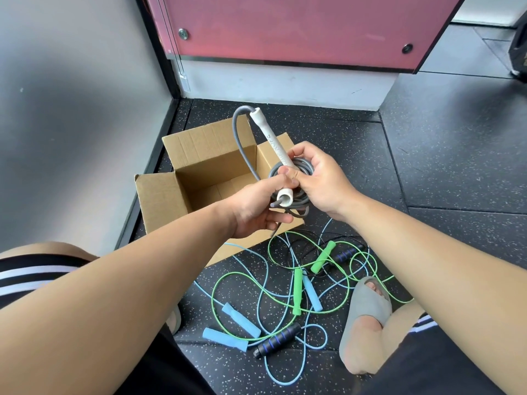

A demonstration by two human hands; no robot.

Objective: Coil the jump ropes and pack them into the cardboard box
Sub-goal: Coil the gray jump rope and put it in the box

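Note:
A grey jump rope with white handles (269, 138) is held above the open cardboard box (159, 195). Its cord is wound into a coil (302, 166), and a loose loop arcs up to the top of one handle. My left hand (259, 206) grips the lower part of the handles and the coil from below. My right hand (316, 172) holds the coil and handle from the right, thumb pressed on the handle. The box looks empty inside. On the floor lie tangled ropes: a green one (296, 292), a light blue one (225, 339) and a black one with purple-ringed handles (278, 339).
The box stands in a corner, with a grey wall (71, 124) on the left and a pink panel (285, 27) behind. The floor is dark speckled rubber matting (456, 166). My knees and a foot in a grey slipper (363, 312) border the tangled ropes.

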